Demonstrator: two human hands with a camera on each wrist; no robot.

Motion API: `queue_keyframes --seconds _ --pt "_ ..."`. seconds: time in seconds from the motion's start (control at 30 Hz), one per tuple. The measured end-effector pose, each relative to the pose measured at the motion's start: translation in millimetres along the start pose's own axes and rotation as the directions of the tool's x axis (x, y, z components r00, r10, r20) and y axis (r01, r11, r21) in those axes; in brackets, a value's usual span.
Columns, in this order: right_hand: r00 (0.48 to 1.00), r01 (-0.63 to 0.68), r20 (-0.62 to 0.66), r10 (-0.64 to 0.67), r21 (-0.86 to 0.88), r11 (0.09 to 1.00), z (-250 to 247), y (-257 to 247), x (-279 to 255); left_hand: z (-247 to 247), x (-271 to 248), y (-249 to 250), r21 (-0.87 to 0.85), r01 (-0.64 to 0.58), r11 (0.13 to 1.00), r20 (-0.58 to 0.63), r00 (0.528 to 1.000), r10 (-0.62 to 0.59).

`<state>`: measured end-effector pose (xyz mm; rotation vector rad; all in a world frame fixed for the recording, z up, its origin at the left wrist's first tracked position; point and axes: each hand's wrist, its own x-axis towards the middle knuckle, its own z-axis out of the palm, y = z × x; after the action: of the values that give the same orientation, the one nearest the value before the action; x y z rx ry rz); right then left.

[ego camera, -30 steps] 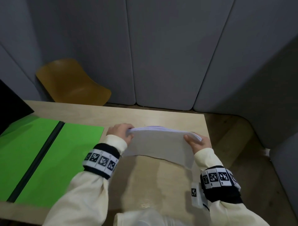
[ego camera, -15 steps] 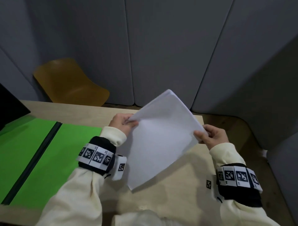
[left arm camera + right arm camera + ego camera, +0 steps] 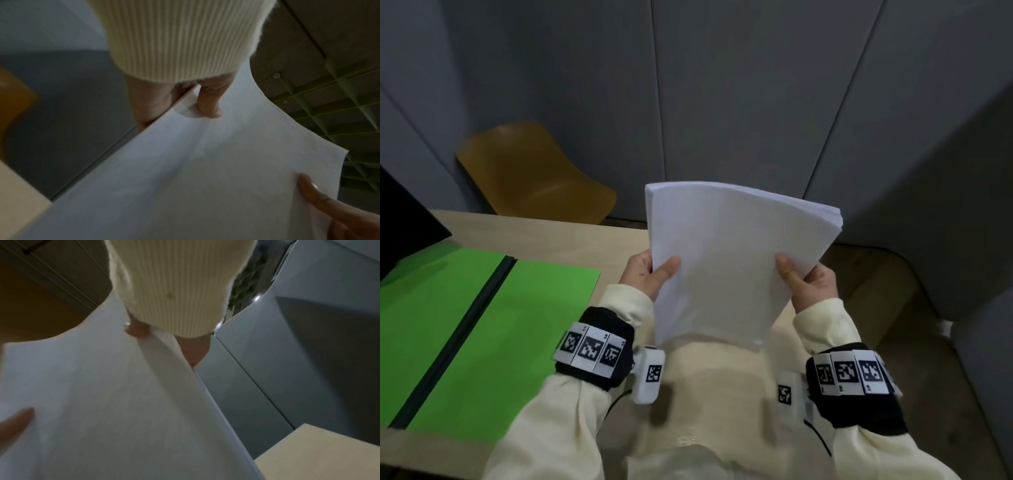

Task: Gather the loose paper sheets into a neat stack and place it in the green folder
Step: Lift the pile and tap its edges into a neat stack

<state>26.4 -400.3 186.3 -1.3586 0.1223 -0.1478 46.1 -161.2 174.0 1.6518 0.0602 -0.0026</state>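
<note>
A stack of white paper sheets point(image 3: 722, 260) stands nearly upright over the wooden table point(image 3: 715, 394), its lower edge close to the tabletop. My left hand point(image 3: 657, 272) pinches the stack's left edge, thumb on the front and fingers hidden behind. My right hand point(image 3: 796, 277) pinches the right edge the same way. In the left wrist view the stack point(image 3: 185, 178) fills the frame with my left hand point(image 3: 185, 104) on its edge. The right wrist view shows the stack point(image 3: 102, 402) held by my right hand point(image 3: 164, 340). The green folder point(image 3: 527, 318) lies open, flat, to the left.
A yellow-brown chair point(image 3: 534, 174) stands behind the table's far edge. A black object point(image 3: 404, 219) sits at the far left beside the folder. Grey wall panels point(image 3: 722, 85) close in behind and to the right. Wooden floor point(image 3: 887, 298) shows right of the table.
The stack was held low and nearly flat over the table; both hands have lifted and turned it upright, facing me. The folder has not moved.
</note>
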Motion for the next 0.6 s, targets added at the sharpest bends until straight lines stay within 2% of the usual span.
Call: queue_keyframes --seconds 0.1,0.17,0.27,0.43,0.53,0.6 --pt "0.999 -0.024 0.027 0.028 -0.137 0.990 -2 -2 1 4 -6 17 0.017 -0.059 0.998 -0.011 0.998 0.059" --pt "0.998 -0.037 0.048 0.045 -0.160 0.986 -2 -2 -1 9 -9 22 0.025 -0.106 0.994 0.013 0.994 0.106" --pt "0.999 0.045 0.037 -0.039 -0.158 0.986 2 -6 -3 14 -10 24 -0.022 -0.127 0.992 -0.055 0.991 0.126" --pt "0.995 0.091 -0.019 -0.095 -0.162 0.983 9 -8 -2 26 -8 24 -0.201 -0.030 0.979 -0.256 0.966 -0.023" --pt "0.985 0.073 -0.141 -0.096 -0.157 0.985 12 0 0 35 -8 27 -0.245 -0.005 0.970 -0.379 0.921 -0.091" --pt "0.974 0.044 -0.215 -0.072 -0.132 0.990 14 3 0 39 -8 30 -0.236 -0.005 0.972 -0.418 0.903 -0.096"
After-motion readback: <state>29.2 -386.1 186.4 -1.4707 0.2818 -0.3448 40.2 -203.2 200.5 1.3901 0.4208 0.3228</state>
